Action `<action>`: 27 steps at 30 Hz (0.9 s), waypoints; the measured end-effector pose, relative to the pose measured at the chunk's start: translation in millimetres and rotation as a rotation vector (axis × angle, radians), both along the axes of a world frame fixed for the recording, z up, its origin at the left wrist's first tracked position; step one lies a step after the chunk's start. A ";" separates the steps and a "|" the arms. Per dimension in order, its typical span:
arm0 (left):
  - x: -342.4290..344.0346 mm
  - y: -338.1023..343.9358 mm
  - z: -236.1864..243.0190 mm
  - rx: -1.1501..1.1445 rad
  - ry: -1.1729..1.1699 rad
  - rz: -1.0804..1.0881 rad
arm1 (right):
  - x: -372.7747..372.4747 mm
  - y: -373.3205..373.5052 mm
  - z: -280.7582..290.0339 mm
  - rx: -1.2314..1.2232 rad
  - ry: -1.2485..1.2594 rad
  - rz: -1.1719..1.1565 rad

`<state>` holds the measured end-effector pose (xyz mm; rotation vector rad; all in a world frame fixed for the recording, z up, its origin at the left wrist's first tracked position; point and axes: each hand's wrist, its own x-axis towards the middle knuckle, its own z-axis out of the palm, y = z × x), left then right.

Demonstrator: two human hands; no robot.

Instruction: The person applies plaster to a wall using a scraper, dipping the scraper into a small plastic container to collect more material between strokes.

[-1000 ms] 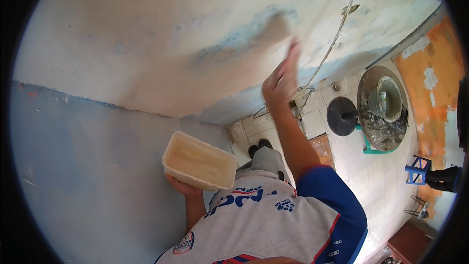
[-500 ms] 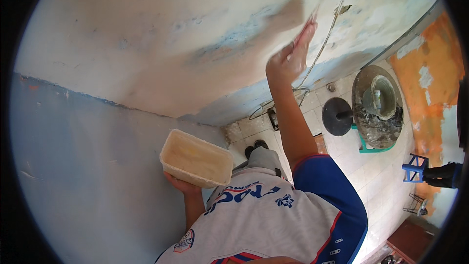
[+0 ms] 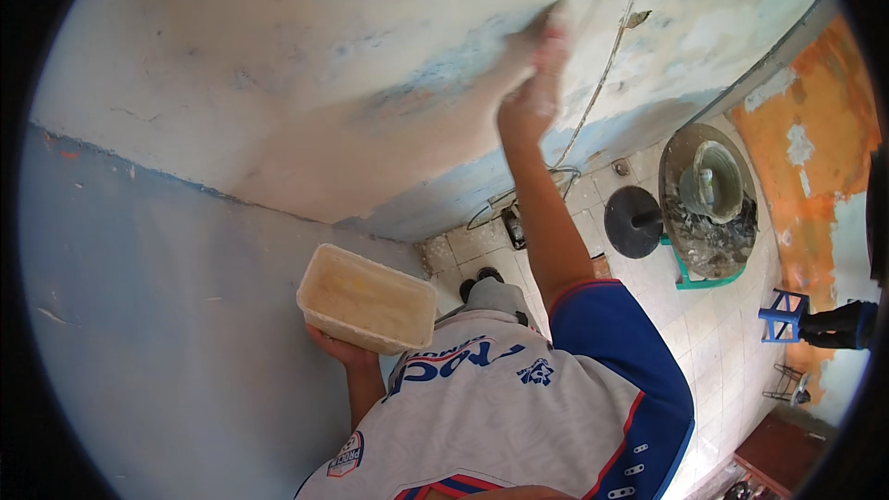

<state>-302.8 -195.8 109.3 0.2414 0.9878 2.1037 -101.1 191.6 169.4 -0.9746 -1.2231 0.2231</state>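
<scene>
While my left hand (image 3: 335, 349) cups the tub (image 3: 368, 298) from below, my right hand (image 3: 535, 83) (at one o'clock, blurred) seems pressed flat, smoothing filler across the wall (image 3: 278, 83); reloading probably comes next.

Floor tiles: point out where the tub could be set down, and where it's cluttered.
Bare tiles lie between the green-framed basin and the blue stool. It is crowded along the wall foot: cable, black round disc and the basin. Left hand carries the tub.

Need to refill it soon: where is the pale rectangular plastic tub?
The pale rectangular plastic tub rests on the left hand, lower centre-left, beside the blue-grey wall.
</scene>
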 end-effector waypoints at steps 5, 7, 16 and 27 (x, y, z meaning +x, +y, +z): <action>1.5 7.9 3.9 0.083 0.058 -0.033 | -54.2 -83.0 -28.0 0.373 -0.321 0.184; -0.2 8.6 3.3 0.089 0.029 -0.044 | -37.2 -87.9 -34.8 0.214 -0.215 0.216; 2.3 1.6 -5.3 0.000 -0.064 -0.012 | -31.9 -42.4 -22.3 0.349 -0.362 0.005; 10.3 -12.0 -15.2 0.057 -0.083 -0.029 | 13.1 -1.8 -28.4 0.088 -0.257 -0.079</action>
